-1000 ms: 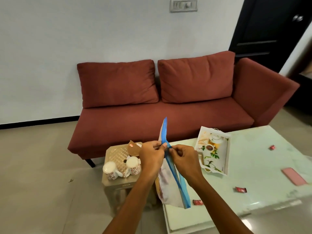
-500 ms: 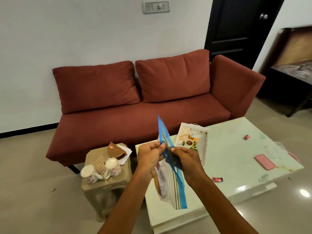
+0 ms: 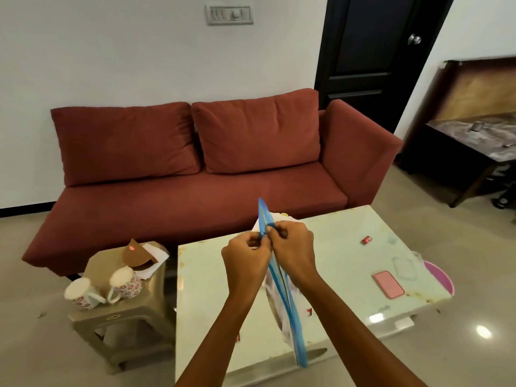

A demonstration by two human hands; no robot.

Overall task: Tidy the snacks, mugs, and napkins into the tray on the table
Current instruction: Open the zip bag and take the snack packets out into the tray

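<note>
My left hand [image 3: 247,256] and my right hand [image 3: 293,247] both pinch the blue zip strip of a clear snack bag [image 3: 282,291], which hangs edge-on above the white table [image 3: 335,261]. The tray is almost fully hidden behind my hands; only a white corner [image 3: 283,216] shows. Two white mugs with red flowers [image 3: 81,293] [image 3: 125,283] stand on a beige stool [image 3: 117,317] to the left, with a brown packet [image 3: 136,254] and white napkins [image 3: 155,256] behind them. A small red candy [image 3: 366,240] lies on the table's far right.
A red sofa [image 3: 195,177] runs behind the table and stool. On the table's right end lie a pink phone [image 3: 388,283] and a clear wrapper [image 3: 403,268]; a pink round object [image 3: 439,277] pokes out past that edge. A dark side table [image 3: 474,143] stands at right.
The view has swung right and down, so table and stool shifted left. My hands stay pinched on the bag's zip strip, now in front of the tray and hiding it.
</note>
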